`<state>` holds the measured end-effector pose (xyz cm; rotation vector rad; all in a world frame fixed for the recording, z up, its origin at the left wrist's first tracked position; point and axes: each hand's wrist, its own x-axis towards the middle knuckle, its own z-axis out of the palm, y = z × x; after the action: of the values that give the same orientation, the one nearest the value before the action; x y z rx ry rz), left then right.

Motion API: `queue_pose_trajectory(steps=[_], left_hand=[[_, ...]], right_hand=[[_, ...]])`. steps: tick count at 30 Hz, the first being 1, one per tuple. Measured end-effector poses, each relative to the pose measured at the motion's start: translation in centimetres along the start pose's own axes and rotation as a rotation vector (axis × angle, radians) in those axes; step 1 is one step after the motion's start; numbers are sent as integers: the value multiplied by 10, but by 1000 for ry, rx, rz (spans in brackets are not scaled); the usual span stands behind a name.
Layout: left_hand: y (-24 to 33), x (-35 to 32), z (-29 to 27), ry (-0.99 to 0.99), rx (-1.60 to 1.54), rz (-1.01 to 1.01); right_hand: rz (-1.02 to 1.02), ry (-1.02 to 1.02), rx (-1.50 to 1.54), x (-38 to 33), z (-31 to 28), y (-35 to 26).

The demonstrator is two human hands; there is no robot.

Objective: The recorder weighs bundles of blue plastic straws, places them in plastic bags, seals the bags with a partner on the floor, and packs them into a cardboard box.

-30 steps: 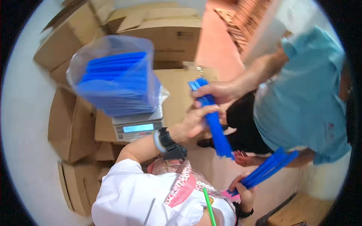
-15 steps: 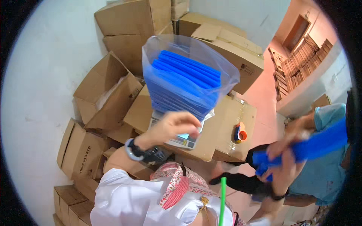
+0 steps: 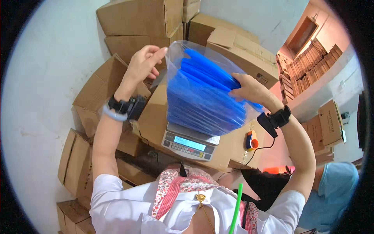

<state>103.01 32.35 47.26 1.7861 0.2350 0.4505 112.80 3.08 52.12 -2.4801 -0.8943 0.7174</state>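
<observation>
A clear plastic bag (image 3: 173, 58) full of folded blue sheets (image 3: 200, 95) stands on a digital scale (image 3: 189, 144) with a lit display. My left hand (image 3: 146, 64) is at the bag's upper left rim, thumb and finger pinched on its edge. On the opposite side, my right hand (image 3: 251, 89) grips a blue folded bundle (image 3: 214, 70) at the bag's mouth, fingers partly hidden behind it. What the blue pieces are exactly I cannot tell.
The scale rests on a cardboard box (image 3: 230, 146), beside an orange and blue tape dispenser (image 3: 252, 141). Open cartons (image 3: 99, 84) crowd the left, and stacked boxes (image 3: 132, 17) stand behind. A co-worker's light-blue sleeve (image 3: 338, 181) shows at lower right. A cable trails from my right wrist.
My right hand has come from beside the co-worker at the right to the bag with the blue bundle. My left hand has risen from over the scale to the bag's rim.
</observation>
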Motion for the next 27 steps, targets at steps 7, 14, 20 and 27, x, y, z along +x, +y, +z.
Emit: queue_pose_trajectory(steps=[7, 14, 20, 27], left_hand=[[-9, 61, 15, -293, 388, -49], [-36, 83, -3, -575, 414, -48], [-40, 77, 10, -471, 19, -14], [28, -13, 14, -240, -288, 177]], right_hand=[[-345, 486, -339, -11, -7, 1], [420, 311, -370, -68, -11, 58], [210, 547, 241, -75, 26, 65], [164, 743, 670, -164, 3, 87]])
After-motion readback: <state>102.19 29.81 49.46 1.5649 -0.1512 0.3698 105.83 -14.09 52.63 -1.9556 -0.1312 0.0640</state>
